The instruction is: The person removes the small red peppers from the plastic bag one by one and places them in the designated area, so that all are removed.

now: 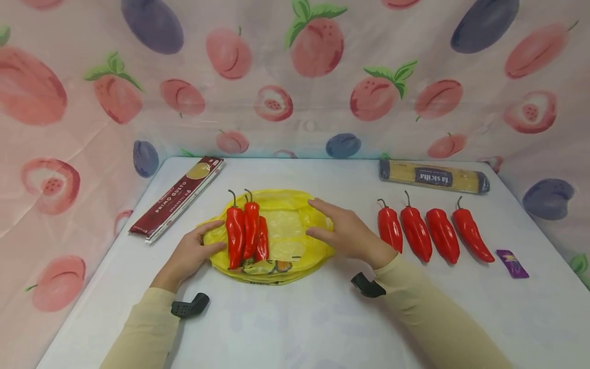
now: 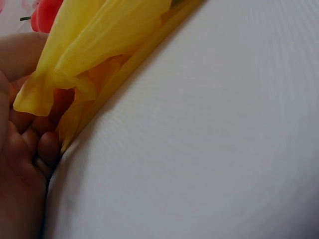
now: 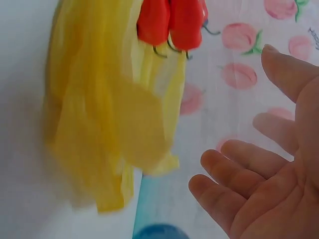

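A yellow plastic bag (image 1: pixel 281 205) lies spread on the table with three red peppers (image 1: pixel 235 236) in its left part, stems pointing away from me. My left hand (image 1: pixel 191 253) holds the bag's left edge; in the left wrist view the yellow plastic (image 2: pixel 104 35) runs between thumb and curled fingers. Over the bag's right edge, my right hand (image 1: pixel 348 230) has its fingers spread. The right wrist view shows that hand (image 3: pixel 264 184) apart from the bag (image 3: pixel 94 99), with nothing in it.
More red peppers (image 1: pixel 416 234) stand in a row on the right, beside a small purple packet (image 1: pixel 512 264). Behind them lies a spaghetti pack with blue ends (image 1: pixel 433 176). A dark red spaghetti pack (image 1: pixel 177 200) lies at the left. Fruit-patterned cloth (image 1: pixel 313 92) encloses the white table (image 1: pixel 286 328).
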Action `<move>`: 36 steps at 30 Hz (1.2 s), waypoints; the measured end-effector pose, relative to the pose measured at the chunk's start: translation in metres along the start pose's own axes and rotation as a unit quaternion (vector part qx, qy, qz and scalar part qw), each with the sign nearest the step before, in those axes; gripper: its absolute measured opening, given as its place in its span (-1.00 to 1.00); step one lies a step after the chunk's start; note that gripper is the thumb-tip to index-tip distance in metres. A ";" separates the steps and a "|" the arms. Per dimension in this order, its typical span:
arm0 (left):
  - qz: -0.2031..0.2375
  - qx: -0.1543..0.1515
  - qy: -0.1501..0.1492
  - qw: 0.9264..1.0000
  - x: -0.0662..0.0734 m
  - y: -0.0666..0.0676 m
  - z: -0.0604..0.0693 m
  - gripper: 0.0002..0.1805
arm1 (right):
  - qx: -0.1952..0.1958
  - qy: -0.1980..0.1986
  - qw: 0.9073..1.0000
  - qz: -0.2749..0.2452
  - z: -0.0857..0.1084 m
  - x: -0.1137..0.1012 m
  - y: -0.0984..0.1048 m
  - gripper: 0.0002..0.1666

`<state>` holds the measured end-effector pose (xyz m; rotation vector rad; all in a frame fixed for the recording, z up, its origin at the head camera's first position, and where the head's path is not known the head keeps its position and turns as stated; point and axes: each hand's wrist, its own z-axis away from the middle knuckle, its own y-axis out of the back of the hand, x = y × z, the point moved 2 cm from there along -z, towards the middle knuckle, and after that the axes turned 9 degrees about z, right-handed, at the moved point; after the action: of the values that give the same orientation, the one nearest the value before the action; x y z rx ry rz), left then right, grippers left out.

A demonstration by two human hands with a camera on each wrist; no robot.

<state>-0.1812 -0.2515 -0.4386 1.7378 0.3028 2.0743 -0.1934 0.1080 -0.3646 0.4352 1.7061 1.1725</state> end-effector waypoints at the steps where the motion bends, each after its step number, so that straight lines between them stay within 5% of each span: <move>1: -0.001 0.000 0.000 1.000 0.000 0.000 0.000 -0.28 | -0.002 0.006 1.000 -0.003 -0.002 -0.003 -0.002 -0.17; 11: -0.003 0.000 0.002 1.000 -0.001 0.000 0.000 -0.28 | -0.031 0.042 0.998 -0.018 -0.028 -0.041 -0.028 -0.19; 36: 0.001 -0.007 -0.003 1.000 0.000 0.001 0.001 -0.28 | -0.110 -0.005 0.994 0.003 -0.067 -0.073 -0.070 -0.01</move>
<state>-0.1803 -0.2524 -0.4386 1.7352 0.2841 2.0673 -0.2028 -0.0115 -0.3836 0.3100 1.5470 1.3424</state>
